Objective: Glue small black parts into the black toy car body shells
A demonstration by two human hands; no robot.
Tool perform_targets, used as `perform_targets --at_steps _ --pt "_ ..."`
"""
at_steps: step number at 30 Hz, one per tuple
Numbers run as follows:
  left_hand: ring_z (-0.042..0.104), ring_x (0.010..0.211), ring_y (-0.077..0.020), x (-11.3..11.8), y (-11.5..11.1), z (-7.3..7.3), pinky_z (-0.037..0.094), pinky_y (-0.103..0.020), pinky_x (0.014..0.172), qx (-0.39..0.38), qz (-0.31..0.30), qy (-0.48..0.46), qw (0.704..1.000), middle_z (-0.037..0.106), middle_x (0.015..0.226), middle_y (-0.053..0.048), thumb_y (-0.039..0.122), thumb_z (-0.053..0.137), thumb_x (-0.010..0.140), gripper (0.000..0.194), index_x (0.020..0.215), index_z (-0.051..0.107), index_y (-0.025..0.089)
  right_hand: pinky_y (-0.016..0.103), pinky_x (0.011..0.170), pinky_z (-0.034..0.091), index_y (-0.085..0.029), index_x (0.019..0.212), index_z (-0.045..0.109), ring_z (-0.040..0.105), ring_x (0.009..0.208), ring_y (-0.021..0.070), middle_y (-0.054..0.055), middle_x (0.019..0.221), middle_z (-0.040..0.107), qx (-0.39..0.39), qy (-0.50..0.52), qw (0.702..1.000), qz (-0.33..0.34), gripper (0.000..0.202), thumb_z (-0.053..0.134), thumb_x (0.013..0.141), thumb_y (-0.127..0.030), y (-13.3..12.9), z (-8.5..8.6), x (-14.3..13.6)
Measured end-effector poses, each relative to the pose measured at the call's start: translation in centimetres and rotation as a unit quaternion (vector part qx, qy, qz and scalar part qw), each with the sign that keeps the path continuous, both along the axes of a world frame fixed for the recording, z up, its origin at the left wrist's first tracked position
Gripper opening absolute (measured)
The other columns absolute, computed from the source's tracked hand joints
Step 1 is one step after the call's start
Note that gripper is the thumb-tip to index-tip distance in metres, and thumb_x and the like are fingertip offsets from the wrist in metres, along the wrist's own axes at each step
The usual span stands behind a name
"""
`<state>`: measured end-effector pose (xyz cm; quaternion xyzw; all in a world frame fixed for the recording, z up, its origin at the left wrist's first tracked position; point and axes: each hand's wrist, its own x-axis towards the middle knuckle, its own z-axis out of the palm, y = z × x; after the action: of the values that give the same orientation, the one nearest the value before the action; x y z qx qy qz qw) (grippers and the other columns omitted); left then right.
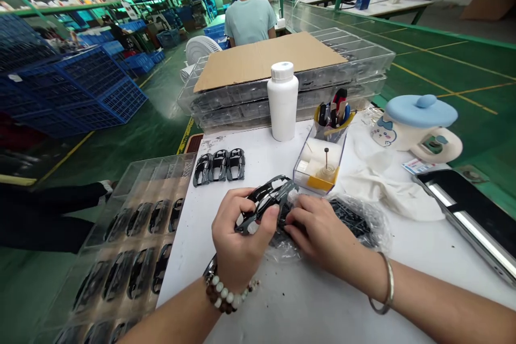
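Note:
My left hand (pixel 241 237) holds a glossy black curved plastic part (pixel 266 196) above the white table, tilted, thumb on its near side. Close on its right, my right hand (pixel 316 226) has its fingers pinched together at the part's lower right end; what they hold is hidden. Beneath and behind the right hand lies a clear plastic bag (pixel 379 231) with small black pieces (pixel 350 217) in it. Three similar black parts (pixel 219 165) stand side by side on the table at the back left.
A divided clear tray (pixel 133 244) of black parts is at the left. Behind stand a white bottle (pixel 282 102), a pen and supply box (pixel 318 164) and stacked trays under cardboard (pixel 270 59). A lidded mug (pixel 417 123) and phone (pixel 471 215) are right. A person (pixel 250 19) sits ahead.

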<state>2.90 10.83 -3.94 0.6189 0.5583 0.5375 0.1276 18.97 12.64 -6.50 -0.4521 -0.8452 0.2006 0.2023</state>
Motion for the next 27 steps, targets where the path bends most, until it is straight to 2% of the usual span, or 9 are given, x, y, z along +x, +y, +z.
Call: perform_targets --at_steps 7,13,18,22,25,27 --pt "0.062 0.082 -0.0183 -0.1 0.0 0.3 0.052 -0.034 0.075 0.003 -0.022 -0.009 1.000 0.061 0.085 -0.003 0.021 0.067 0.074 0.021 0.065 0.048 0.019 0.036 0.072 0.043 -0.021 0.084 0.063 0.052 0.078 0.0174 0.003 0.083 0.055 -0.053 0.112 0.992 -0.022 0.012 0.053 0.090 -0.020 -0.4 1.3 2.6" --pt "0.060 0.085 -0.0165 0.0 0.2 0.2 0.050 -0.029 0.073 0.002 -0.051 -0.002 0.999 0.060 0.088 -0.004 0.018 0.068 0.073 0.021 0.066 0.047 0.019 0.027 0.063 0.043 -0.024 0.081 0.062 0.054 0.072 0.0140 0.001 0.077 0.057 -0.150 0.268 0.950 -0.056 0.014 0.058 0.089 -0.034 -0.6 2.9 4.6" --pt "0.060 0.082 -0.0147 0.1 0.0 0.2 0.050 -0.028 0.070 -0.009 -0.062 0.007 0.998 0.060 0.089 -0.004 0.018 0.069 0.071 0.022 0.068 0.048 0.018 0.019 0.057 0.042 -0.026 0.077 0.062 0.052 0.066 0.0098 -0.003 0.073 0.055 -0.144 0.319 0.935 -0.058 0.012 0.061 0.087 -0.032 -0.8 3.2 4.9" --pt "0.060 0.083 -0.0142 0.3 0.0 0.3 0.050 -0.026 0.070 -0.008 -0.072 0.017 0.997 0.060 0.088 -0.004 0.018 0.069 0.071 0.021 0.067 0.049 0.018 0.018 0.057 0.043 -0.026 0.074 0.062 0.052 0.066 0.0098 -0.003 0.072 0.055 -0.160 0.345 0.923 -0.062 0.012 0.064 0.085 -0.030 -1.1 3.2 4.7" --pt "0.060 0.086 -0.0148 0.4 0.0 0.3 0.049 -0.026 0.072 -0.009 -0.079 0.016 0.997 0.060 0.088 -0.004 0.017 0.069 0.071 0.021 0.066 0.049 0.018 0.017 0.055 0.044 -0.025 0.072 0.064 0.052 0.063 0.0096 -0.002 0.069 0.058 -0.223 0.387 0.891 -0.079 0.013 0.067 0.082 -0.032 -1.2 3.0 4.5" --pt "0.060 0.086 -0.0144 0.4 0.0 0.3 0.049 -0.025 0.073 -0.011 -0.079 0.015 0.997 0.061 0.089 -0.004 0.017 0.069 0.071 0.020 0.067 0.049 0.018 0.017 0.054 0.046 -0.023 0.071 0.065 0.056 0.060 0.0093 -0.001 0.066 0.063 -0.306 0.434 0.843 -0.086 0.014 0.070 0.080 -0.032 -1.2 2.9 4.4"
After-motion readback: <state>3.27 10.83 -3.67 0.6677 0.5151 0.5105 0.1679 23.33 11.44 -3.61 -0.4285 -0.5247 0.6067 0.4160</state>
